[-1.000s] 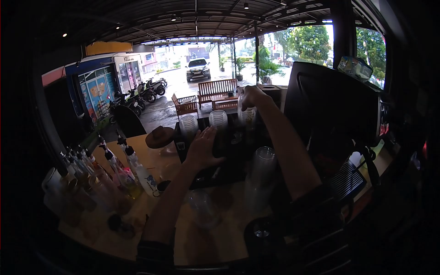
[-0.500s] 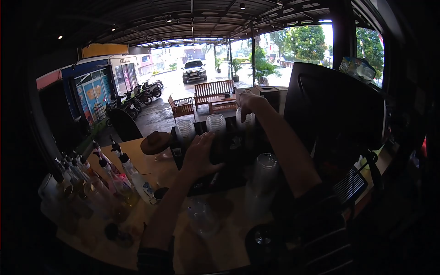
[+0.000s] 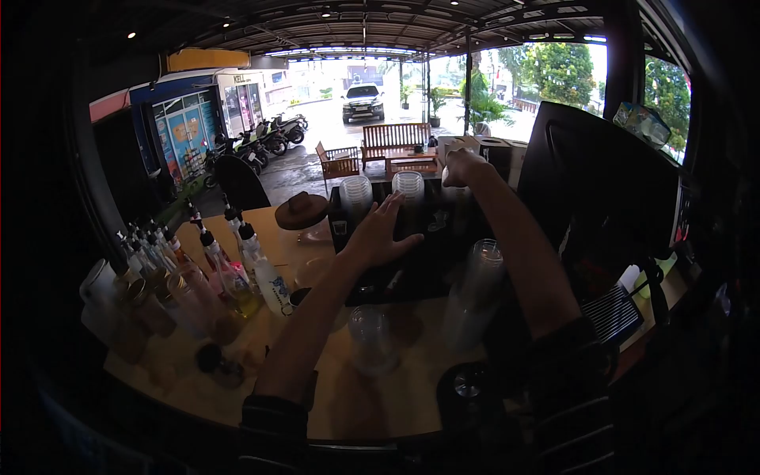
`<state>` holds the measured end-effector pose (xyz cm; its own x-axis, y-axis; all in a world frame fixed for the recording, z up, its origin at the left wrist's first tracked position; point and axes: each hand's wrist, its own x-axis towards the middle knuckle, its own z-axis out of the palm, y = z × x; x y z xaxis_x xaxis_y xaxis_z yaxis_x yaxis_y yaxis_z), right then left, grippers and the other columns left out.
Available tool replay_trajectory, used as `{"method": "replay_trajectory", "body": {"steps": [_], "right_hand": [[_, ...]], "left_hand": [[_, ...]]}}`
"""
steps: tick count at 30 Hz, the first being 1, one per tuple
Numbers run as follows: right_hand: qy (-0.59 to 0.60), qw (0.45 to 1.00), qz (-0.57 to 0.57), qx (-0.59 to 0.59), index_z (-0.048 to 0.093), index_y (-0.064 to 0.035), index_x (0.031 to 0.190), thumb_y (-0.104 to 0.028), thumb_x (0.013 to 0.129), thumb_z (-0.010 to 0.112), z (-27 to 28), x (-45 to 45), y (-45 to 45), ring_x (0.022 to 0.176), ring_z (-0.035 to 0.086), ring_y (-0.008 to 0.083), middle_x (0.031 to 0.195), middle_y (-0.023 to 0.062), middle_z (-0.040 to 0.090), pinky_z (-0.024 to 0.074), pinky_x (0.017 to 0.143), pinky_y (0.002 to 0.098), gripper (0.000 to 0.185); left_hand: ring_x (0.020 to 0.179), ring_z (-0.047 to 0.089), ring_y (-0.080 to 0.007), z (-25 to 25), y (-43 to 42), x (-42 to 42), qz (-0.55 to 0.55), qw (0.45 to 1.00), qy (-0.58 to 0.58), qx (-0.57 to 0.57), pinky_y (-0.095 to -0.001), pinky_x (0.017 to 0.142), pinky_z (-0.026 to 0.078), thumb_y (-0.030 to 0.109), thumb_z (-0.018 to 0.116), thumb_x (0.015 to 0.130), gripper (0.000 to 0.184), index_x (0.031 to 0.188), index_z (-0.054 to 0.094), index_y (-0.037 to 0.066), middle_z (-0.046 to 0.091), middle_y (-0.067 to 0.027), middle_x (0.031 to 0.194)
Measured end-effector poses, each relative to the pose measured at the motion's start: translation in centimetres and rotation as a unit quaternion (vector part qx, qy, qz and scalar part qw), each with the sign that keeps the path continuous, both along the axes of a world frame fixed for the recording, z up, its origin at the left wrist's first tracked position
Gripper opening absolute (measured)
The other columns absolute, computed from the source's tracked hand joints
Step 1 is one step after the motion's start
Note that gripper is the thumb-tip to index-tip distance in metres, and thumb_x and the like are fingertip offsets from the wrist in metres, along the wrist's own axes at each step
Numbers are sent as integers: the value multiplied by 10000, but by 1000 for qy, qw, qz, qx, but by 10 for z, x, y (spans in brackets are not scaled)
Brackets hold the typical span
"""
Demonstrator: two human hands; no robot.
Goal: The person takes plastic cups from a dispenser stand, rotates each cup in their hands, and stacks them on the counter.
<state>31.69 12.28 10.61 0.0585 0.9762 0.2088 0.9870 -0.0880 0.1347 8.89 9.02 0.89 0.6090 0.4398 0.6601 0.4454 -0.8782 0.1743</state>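
My left hand (image 3: 380, 238) is open, with fingers spread, over the black holder (image 3: 431, 229) on the counter. Its fingertips are close to the middle stack of clear plastic cups or lids (image 3: 408, 184). Another such stack (image 3: 356, 191) stands left of it. My right hand (image 3: 465, 169) is closed at the top of the right-hand stack (image 3: 454, 192), fingers curled downward. What lies between those fingers is hidden. Nearer to me stand a tall stack of clear cups (image 3: 475, 289) and a single clear cup (image 3: 372, 340).
Pump bottles (image 3: 265, 277) and jars (image 3: 190, 301) crowd the left of the counter (image 3: 332, 412). A brown-lidded container (image 3: 302, 212) stands beside the holder. On the right are a large black screen back (image 3: 606, 186) and a drip grate (image 3: 612, 318). Wooden benches (image 3: 396, 138) stand outside.
The camera view has turned, so the scene sits further right and higher. My left thumb and fingers are spread wider. My right hand remains at the right-hand stack, fingers more curled.
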Motion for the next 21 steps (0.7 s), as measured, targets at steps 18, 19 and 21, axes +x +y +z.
{"method": "replay_trajectory", "body": {"steps": [18,19,21], "right_hand": [[501,793,202,282,411,-64,1266,-219,694,737,-197,-177,-200,1032,521,243,1205,116,462,452,797,323,677],[514,789,179,287,344,-65,1303,-201,656,762,-226,-175,-199,1102,474,244,1249,121,424,432,848,340,782],[518,789,158,290,278,-67,1341,-182,618,788,-264,-178,-203,1173,427,246,1294,126,385,413,899,357,892]], "left_hand": [[1065,519,-171,-145,-96,-126,-105,874,-325,-345,-302,906,410,173,467,919,304,1195,458,46,522,-84,1172],[1065,519,-171,-162,-95,-124,-109,871,-328,-349,-302,906,410,173,467,919,304,1195,458,46,522,-84,1172],[1042,544,-199,-184,-94,-113,-134,832,-430,-325,-316,870,443,130,482,901,285,1150,484,-9,552,-121,1122]]}}
